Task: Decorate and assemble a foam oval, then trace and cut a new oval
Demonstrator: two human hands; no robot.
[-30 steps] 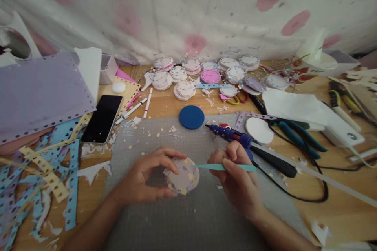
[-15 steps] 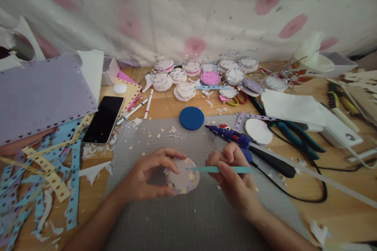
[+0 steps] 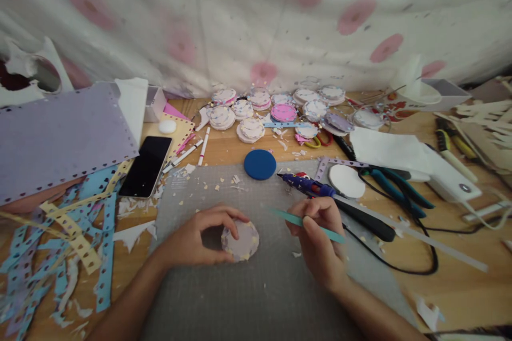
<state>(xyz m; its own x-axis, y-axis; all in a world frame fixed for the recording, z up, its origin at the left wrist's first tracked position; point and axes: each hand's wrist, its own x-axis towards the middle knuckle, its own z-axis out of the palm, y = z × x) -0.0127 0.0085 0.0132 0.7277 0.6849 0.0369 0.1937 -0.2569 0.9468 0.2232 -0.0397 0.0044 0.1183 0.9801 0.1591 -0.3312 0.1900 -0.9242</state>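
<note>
My left hand [image 3: 212,234] curves round a pale lilac paper disc [image 3: 242,242] with small cream and lilac pieces along its edge. The thumb is at the near edge and a fingertip rests on top. The disc is over the grey cutting mat [image 3: 200,298]. To the right, my right hand [image 3: 318,240] is closed on slim teal tweezers [image 3: 295,219], whose blurred tip points left, apart from the disc. A blue round pad [image 3: 260,164] lies beyond the hands. Behind my right hand is a blue glue gun [image 3: 308,185] with a long glue stick.
Several decorated paper discs [image 3: 250,129] stand at the back. A phone [image 3: 146,167], purple card [image 3: 64,138] and punched paper strips [image 3: 106,245] lie at left. To the right are a white disc [image 3: 347,180], pliers [image 3: 400,192], a black cable [image 3: 436,256] and a white box [image 3: 456,176].
The tweezers have drawn back to the right from over the disc, and their tip is now tilted up. My left hand still holds the disc. The view has shifted slightly.
</note>
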